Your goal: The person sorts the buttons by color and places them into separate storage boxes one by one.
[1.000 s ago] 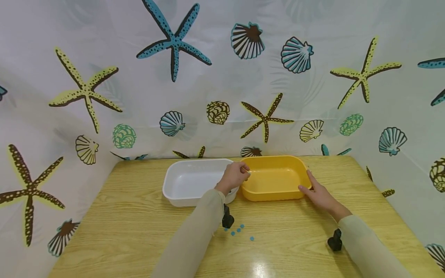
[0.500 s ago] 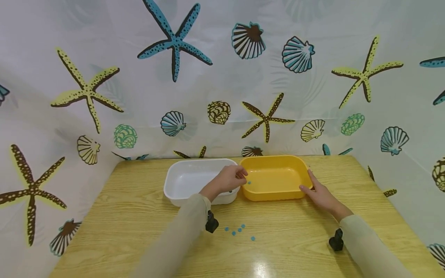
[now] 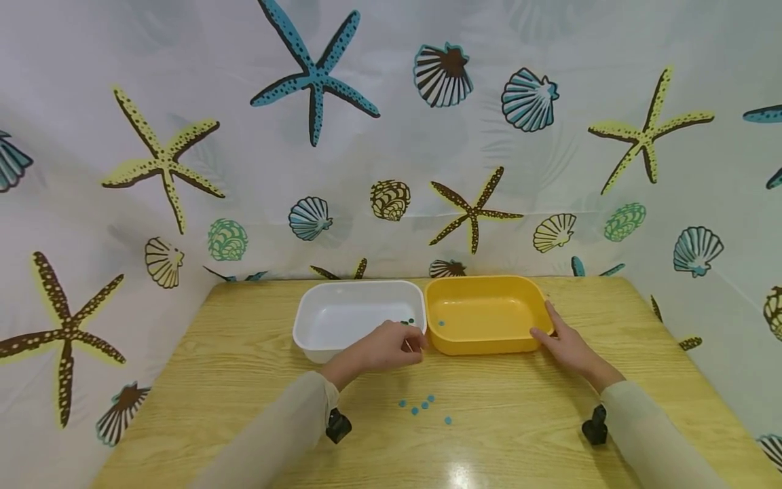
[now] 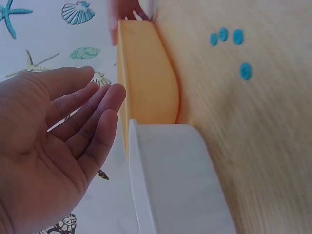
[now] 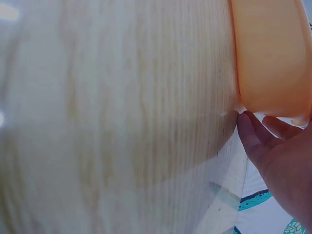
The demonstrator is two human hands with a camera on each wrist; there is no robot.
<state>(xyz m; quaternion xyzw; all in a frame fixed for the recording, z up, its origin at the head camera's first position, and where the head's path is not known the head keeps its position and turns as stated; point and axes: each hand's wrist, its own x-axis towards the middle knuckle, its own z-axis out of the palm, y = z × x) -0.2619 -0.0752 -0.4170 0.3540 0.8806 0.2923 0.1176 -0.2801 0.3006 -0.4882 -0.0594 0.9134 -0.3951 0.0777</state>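
Observation:
My left hand [image 3: 391, 346] hovers just in front of the white tub's near right corner. In the left wrist view its fingers are loosely bent and nothing lies between them. My right hand [image 3: 568, 346] rests against the right end of the yellow tub [image 3: 489, 322], thumb by the front corner and fingers along the outer wall. One small blue button [image 3: 442, 323] lies inside that tub, near its left side. Dark green buttons [image 3: 411, 320] show in the right part of the white tub [image 3: 342, 322]. Several blue buttons [image 4: 245, 71] are scattered on the table before the tubs.
The two tubs stand side by side towards the back of the wooden table [image 3: 519, 421]. Behind and on both sides hangs a white curtain [image 3: 379, 149] printed with starfish and shells. A black wrist camera [image 3: 338, 426] sits on the left sleeve.
My left hand let the blue button drop into the yellow tub, then drew back left and towards me, over the white tub's front edge. The right hand stayed at the yellow tub.

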